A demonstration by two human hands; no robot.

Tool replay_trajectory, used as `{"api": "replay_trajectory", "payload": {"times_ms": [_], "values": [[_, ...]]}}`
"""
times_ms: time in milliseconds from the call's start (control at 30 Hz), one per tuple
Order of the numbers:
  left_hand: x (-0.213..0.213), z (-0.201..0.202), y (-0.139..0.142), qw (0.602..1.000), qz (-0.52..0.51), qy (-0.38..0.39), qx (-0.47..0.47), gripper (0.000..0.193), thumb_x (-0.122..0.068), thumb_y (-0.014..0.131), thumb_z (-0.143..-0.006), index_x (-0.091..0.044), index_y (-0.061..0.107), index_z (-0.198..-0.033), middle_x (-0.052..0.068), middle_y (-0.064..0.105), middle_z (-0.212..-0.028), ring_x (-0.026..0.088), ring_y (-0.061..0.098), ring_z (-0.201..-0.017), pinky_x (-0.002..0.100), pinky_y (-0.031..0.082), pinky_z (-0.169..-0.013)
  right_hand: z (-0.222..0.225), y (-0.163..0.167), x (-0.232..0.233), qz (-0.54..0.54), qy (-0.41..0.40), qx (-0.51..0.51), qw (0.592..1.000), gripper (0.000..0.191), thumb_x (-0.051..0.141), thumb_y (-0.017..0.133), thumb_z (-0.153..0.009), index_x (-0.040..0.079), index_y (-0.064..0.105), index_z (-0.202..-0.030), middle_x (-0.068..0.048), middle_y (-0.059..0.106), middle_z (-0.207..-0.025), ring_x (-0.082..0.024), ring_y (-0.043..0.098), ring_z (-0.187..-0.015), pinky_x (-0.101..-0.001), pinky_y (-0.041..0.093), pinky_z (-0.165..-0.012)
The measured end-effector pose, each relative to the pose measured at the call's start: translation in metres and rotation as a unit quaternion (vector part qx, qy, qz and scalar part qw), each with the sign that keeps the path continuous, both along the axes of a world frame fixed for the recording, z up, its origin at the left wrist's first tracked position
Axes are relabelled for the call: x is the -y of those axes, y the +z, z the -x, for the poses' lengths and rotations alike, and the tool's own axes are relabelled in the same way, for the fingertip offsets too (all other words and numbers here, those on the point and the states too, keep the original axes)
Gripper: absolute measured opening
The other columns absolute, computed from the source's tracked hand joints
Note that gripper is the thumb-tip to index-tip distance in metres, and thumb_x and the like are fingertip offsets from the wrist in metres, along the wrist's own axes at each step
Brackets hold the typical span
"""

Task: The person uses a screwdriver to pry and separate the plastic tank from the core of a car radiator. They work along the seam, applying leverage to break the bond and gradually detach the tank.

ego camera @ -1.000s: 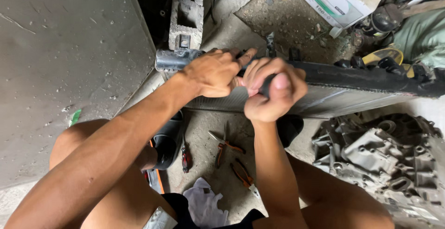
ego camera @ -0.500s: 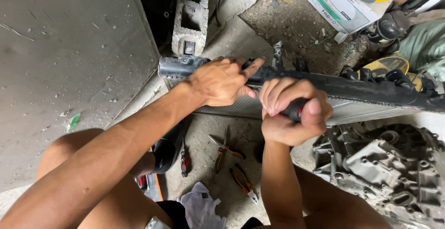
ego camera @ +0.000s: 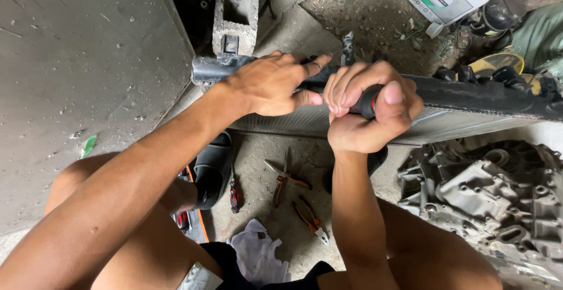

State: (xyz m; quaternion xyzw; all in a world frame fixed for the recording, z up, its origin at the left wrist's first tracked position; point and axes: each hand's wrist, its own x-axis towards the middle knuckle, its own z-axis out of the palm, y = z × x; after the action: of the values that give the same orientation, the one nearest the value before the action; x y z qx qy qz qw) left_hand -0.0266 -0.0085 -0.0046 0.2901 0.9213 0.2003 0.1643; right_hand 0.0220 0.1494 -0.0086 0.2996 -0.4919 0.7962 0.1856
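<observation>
Both arms bare to above the elbow, no sleeves, watch or gloves in view; left hand (ego camera: 267,85) and right hand (ego camera: 366,114) ungloved, no rings seen. Legs bare at the knees, dark shorts (ego camera: 234,266) at the lower edge. A black sandal (ego camera: 212,173) on one foot.

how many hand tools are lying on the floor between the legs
3: a red-handled screwdriver by the black sandal, needle-nose pliers in the middle, and orange-handled pliers nearer the white rag. Others may be hidden under the arms.
</observation>
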Motion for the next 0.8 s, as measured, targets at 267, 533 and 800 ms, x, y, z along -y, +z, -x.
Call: {"api": "replay_trajectory", "payload": {"times_ms": [267,533,800], "values": [[-0.004,-0.002,-0.024,0.996,0.026,-0.017,-0.089,0.081,-0.045,0.059,-0.098,-0.009,0.027,-0.163,0.032,0.058,-0.132,0.045,0.067,-0.104,0.052,0.054,-0.092,0.0,-0.002,0.021,-0.013,-0.087,-0.071,0.994,0.049,0.032,0.048,-0.105,0.0,0.044,-0.068,-0.009,0.042,-0.057,-0.015,0.04,-0.038,-0.0299,0.035,-0.037],[-0.009,-0.017,-0.06,0.929,-0.095,0.015,-0.356,0.082,-0.043,0.072,-0.08,0.0,0.049,-0.146,0.029,0.068,-0.104,0.039,0.071,-0.085,0.046,0.056,-0.078,-0.012,-0.005,0.028,-0.024,-0.136,-0.154,0.978,0.048,0.03,0.046,-0.102,-0.004,0.049,-0.068,-0.01,0.048,-0.057,-0.02,0.047,-0.044,-0.0327,0.041,-0.039],[-0.018,-0.01,-0.075,0.911,-0.176,0.078,-0.364,0.019,-0.026,0.069,-0.069,-0.009,0.076,-0.071,0.024,0.07,-0.096,0.041,0.069,-0.086,0.048,0.052,-0.076,0.03,0.008,0.039,-0.013,-0.121,0.038,0.992,0.056,0.039,0.052,-0.107,-0.002,0.049,-0.069,-0.008,0.044,-0.053,-0.014,0.041,-0.042,-0.0297,0.029,-0.04]]}}
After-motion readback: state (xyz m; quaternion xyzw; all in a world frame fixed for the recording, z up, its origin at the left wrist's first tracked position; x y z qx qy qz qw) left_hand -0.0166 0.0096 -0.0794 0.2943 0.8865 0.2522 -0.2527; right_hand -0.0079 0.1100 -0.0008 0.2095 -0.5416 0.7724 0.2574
